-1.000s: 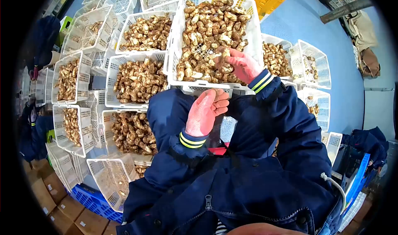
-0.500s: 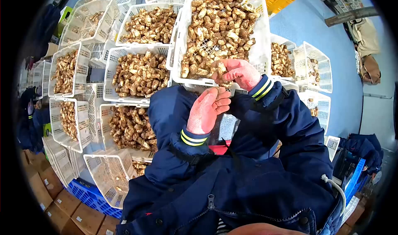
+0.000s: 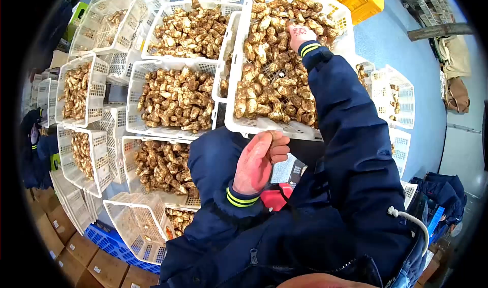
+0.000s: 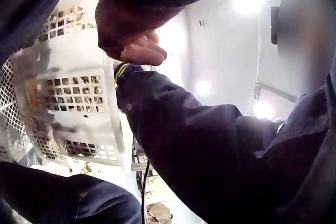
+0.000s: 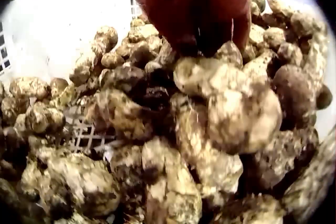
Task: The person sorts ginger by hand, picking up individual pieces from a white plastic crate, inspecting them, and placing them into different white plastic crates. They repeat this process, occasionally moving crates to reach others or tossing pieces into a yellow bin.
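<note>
Brown-and-cream mushrooms point(image 3: 277, 49) point(image 5: 236, 113) lie heaped in a white plastic crate point(image 3: 274, 127) point(image 5: 73, 24) beyond the person's knees. The right hand point(image 3: 301, 35) point(image 5: 194, 8) reaches into the crate's far half, its fingers pointing down among the mushrooms. Its fingertips are hidden, so a grip cannot be made out. Near the crate's front edge, the left hand point(image 3: 255, 161) point(image 4: 134, 32) hangs over the lap with loosely bent fingers; nothing is visible in it. The crate's slotted outer wall point(image 4: 73, 66) shows beside it in the left wrist view.
More white crates of mushrooms point(image 3: 178, 97) stand on the left, with a tilted crate point(image 3: 137, 224) nearer the body. A yellow crate point(image 3: 356, 1) is at the back, brown cartons point(image 3: 107, 265) at lower left. Another person's sleeve point(image 3: 31, 156) shows at far left.
My right hand has moved from the crate's front edge to its far half; the mushroom it held earlier is no longer distinguishable. The left hand stays near the lap. The head view has shifted.
</note>
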`<state>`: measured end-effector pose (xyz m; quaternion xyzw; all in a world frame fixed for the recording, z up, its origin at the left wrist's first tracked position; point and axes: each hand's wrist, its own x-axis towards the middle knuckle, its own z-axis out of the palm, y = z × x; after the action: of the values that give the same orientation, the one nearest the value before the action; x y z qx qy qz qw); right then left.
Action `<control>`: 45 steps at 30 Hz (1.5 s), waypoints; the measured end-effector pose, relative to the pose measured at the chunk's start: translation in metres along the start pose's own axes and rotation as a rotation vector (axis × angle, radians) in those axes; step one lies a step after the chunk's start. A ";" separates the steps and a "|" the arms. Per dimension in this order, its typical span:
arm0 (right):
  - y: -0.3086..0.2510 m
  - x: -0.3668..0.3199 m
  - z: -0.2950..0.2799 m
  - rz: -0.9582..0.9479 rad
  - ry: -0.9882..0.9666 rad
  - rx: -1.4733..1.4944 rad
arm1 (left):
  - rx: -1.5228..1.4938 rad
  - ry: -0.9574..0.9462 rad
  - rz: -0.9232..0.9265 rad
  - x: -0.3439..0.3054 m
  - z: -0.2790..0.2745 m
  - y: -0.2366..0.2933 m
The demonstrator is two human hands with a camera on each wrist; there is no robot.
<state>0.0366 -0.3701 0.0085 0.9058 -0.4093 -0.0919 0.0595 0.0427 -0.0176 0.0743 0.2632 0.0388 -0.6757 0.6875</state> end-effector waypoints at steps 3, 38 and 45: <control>-0.004 0.003 -0.001 -0.037 -0.032 -0.091 | -0.030 0.020 -0.002 0.003 -0.002 -0.003; -0.020 -0.209 -0.143 -0.471 -0.547 2.329 | -0.004 -0.183 -0.011 -0.021 0.025 -0.030; -0.010 -0.125 -0.088 -0.328 -0.893 2.038 | 0.028 -0.091 -0.014 -0.012 0.014 -0.026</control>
<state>-0.0184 -0.2663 0.1071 0.4607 -0.1541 -0.0373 -0.8733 0.0132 -0.0110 0.0833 0.2416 -0.0004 -0.6921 0.6801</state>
